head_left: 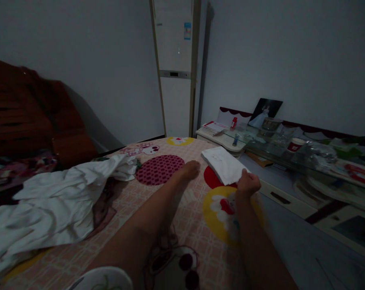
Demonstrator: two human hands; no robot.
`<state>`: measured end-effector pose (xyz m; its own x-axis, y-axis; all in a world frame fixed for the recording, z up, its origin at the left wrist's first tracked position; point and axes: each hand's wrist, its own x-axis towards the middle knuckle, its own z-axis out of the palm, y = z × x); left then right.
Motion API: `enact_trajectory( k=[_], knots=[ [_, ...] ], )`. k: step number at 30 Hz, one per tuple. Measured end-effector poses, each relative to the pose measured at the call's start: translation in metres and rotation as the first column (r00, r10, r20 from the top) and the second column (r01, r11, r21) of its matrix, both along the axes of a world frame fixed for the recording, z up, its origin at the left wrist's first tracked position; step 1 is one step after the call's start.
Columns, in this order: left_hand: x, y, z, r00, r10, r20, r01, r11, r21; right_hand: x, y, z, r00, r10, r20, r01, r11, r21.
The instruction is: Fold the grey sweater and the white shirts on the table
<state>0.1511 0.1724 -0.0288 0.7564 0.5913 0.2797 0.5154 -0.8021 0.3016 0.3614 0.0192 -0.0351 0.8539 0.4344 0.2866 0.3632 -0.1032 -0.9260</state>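
Note:
My right hand (247, 183) is closed on the near edge of a folded white cloth (224, 164) that lies on the right side of a bed with a pink patterned sheet (182, 225). My left hand (190, 169) rests on the sheet a little left of the cloth, next to a dark red dotted circle in the print. It holds nothing that I can see, and its fingers are too dim to make out. A heap of crumpled white clothes (58, 201) lies on the bed to the left.
A low glass-topped table (279, 151) stands right of the bed with a red-and-white cup (295, 144), papers, bottles and a photo. A tall white air-conditioner unit (174, 68) stands in the corner. A dark red garment (28, 108) hangs at the left.

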Motion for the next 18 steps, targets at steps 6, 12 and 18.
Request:
enact_trajectory(
  k=[6, 12, 18],
  knots=[
    [-0.107, -0.04, 0.011, 0.959, 0.283, 0.029, -0.28, 0.957, -0.072, -0.068, 0.001, 0.004, 0.885, 0.366, 0.288, -0.358, 0.93, -0.082],
    [-0.202, -0.074, 0.031, 0.748, 0.638, 0.184, -0.649, 0.761, 0.001, -0.105, 0.006, -0.02, 0.449, 0.77, 0.453, -0.441, 0.632, -0.637],
    [-0.249, -0.098, 0.049, 0.514, 0.81, 0.282, -0.849, 0.527, 0.033, -0.111, 0.025, -0.001, 0.381, 0.844, 0.378, -0.295, 0.499, -0.815]
  ],
)
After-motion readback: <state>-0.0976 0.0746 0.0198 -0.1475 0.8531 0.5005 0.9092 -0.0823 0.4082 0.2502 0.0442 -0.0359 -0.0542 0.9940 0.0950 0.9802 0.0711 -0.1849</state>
